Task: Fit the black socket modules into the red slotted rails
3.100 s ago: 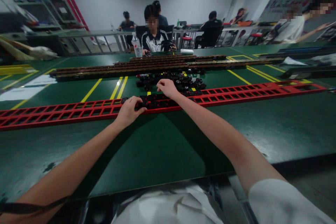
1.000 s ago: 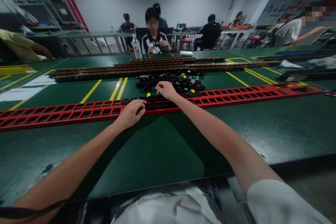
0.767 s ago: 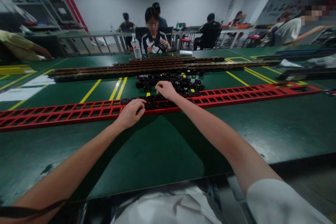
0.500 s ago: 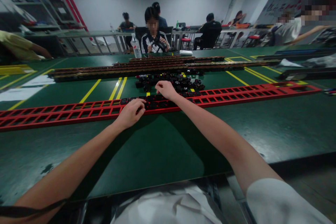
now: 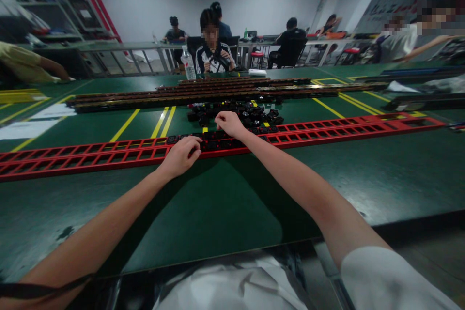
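A long red frame [image 5: 308,128] with two rows of rectangular openings lies across the table. Black square pieces [image 5: 225,144] fill its openings around the middle. My left hand [image 5: 181,156] rests over the near side of the frame, its fingers curled in at the left end of these pieces. What those fingers hold, if anything, is hidden. Above the frame's far side is my right hand [image 5: 231,123], bent at the wrist with the fingers pressed together. Its fingertips point left and down, and any small part in them cannot be made out. Loose black parts [image 5: 254,115] lie heaped just behind it.
Long dark rails [image 5: 145,98] are stacked beyond the heap. A clear plastic bottle [image 5: 188,64] stands behind them, near a seated person [image 5: 214,55] holding a black object. White paper sheets [image 5: 32,123] lie at the left. More dark strips [image 5: 425,101] are at the right.
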Tool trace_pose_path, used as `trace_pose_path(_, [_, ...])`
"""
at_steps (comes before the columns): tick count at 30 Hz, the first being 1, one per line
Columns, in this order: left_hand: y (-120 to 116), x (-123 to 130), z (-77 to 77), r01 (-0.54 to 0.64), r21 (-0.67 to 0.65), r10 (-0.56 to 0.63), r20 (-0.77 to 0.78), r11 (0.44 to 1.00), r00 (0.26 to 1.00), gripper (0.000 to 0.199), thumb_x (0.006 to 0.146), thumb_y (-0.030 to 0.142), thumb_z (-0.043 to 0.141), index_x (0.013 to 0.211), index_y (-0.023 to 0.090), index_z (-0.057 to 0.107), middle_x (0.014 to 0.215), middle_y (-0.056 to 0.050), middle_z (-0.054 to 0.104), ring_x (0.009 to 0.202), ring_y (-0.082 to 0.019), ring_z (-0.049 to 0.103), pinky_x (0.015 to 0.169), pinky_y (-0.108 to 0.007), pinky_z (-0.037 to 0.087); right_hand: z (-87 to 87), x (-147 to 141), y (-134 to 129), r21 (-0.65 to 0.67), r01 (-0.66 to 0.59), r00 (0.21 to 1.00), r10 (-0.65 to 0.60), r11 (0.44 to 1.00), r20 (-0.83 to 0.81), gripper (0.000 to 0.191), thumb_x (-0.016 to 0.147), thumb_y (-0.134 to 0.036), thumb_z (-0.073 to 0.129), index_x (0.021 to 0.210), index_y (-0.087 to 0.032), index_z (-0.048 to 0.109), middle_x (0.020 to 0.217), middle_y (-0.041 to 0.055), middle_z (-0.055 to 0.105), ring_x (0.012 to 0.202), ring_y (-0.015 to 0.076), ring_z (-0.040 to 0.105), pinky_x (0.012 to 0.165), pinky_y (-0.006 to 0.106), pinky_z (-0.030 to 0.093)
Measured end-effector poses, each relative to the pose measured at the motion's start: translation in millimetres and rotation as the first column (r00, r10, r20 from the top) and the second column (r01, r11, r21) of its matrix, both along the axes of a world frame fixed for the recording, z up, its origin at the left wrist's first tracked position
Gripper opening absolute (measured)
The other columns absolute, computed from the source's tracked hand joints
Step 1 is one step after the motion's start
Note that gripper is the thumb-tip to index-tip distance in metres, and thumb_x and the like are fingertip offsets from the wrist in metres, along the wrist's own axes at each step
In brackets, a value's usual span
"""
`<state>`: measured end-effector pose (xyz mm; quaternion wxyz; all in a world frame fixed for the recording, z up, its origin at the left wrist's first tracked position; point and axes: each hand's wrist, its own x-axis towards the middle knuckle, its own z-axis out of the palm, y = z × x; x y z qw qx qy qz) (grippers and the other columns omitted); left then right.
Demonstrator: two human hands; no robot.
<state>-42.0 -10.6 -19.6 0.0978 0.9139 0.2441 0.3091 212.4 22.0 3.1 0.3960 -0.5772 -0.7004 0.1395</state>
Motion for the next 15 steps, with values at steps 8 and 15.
trace_pose_path(8, [0.7,0.1,-0.1,0.006,0.002,-0.006,-0.001,1.0,1.0,0.013,0.097,0.027,0.05,0.087,0.021,0.055,0.118,-0.011,0.069,0.114,-0.026,0.064,0.104,-0.047,0.051,2.2,-1.2,-2.2,-0.012,0.005,1.0,-0.005,1.0,0.014,0.021,0.092,-0.012,0.056,0.079,-0.015,0.072,0.069,0.0007,0.072,0.067,0.0112,0.066,0.069,0.02,0.043])
trace_pose_path(15, [0.6,-0.4,-0.9,0.004,0.002,-0.004,-0.004,1.0,1.0,0.012,0.098,0.027,0.05,0.087,0.021,0.054,0.118,-0.011,0.069,0.114,-0.026,0.063,0.104,-0.047,0.051,1.3,-0.7,-1.1,-0.012,0.004,1.0,-0.004,1.0,0.016,0.021,0.092,-0.012,0.056,0.077,-0.015,0.071,0.069,0.0003,0.072,0.067,0.0112,0.066,0.069,0.02,0.043])
